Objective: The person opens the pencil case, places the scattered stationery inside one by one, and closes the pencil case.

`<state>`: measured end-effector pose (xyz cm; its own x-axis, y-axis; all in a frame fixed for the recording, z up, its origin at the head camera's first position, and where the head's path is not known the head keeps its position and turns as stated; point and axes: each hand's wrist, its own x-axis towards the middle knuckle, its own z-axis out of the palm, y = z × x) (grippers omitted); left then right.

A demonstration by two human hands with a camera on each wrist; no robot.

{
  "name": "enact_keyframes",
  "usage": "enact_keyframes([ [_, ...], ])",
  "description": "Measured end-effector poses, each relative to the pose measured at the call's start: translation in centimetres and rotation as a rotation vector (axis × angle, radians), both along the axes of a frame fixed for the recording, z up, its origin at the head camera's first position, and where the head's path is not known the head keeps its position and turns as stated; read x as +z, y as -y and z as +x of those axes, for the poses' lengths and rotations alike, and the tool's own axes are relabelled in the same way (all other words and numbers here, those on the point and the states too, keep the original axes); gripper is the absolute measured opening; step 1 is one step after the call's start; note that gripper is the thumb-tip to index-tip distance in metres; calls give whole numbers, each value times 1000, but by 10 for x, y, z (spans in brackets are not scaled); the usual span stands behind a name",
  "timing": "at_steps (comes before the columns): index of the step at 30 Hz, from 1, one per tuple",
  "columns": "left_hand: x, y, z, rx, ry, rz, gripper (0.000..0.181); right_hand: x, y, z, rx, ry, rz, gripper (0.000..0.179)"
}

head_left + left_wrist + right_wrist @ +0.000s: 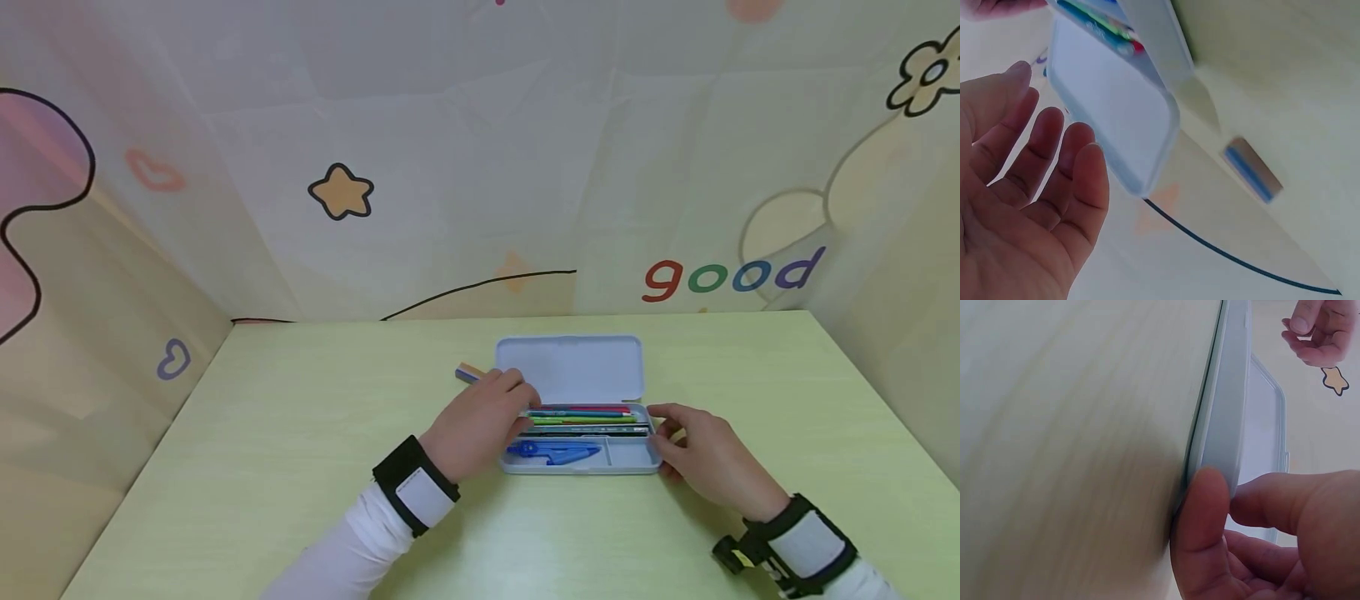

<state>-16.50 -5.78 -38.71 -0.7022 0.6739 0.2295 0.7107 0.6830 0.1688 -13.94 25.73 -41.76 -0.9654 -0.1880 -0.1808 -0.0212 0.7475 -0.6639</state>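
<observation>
A pale blue pencil case (pixel 632 455) lies on the table with its lid (pixel 568 368) folded back flat toward the wall. Several coloured pencils (pixel 581 419) lie side by side in its back compartment. In the front compartment is a blue drawing compass (pixel 558 452). My right hand (pixel 705 454) pinches the case's right end; the right wrist view shows thumb and finger at that corner (pixel 1222 444). Over the case's left end is my left hand (pixel 483 421), hiding part of it. Its fingers (pixel 1088 187) are loosely bent and hold nothing in the left wrist view.
An eraser (pixel 1252 170) with a blue and tan sleeve lies on the table, just left of the lid. A patterned cloth wall (pixel 450 167) stands behind the light wood-grain table (pixel 300 417), with side walls to left and right.
</observation>
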Motion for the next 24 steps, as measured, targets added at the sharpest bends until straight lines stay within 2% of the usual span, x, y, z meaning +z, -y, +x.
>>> enact_keyframes([
  [6,0,22,-14,70,-8,81,21,0,0,-1,-2,3,0,49],
  [10,-7,36,-26,111,-6,105,25,0,0,-1,-4,5,1,49],
  [15,-18,46,-40,156,7,102,29,-1,-1,0,-5,3,6,49],
  [24,-25,52,-61,188,31,42,31,-1,0,-1,-17,9,9,49],
])
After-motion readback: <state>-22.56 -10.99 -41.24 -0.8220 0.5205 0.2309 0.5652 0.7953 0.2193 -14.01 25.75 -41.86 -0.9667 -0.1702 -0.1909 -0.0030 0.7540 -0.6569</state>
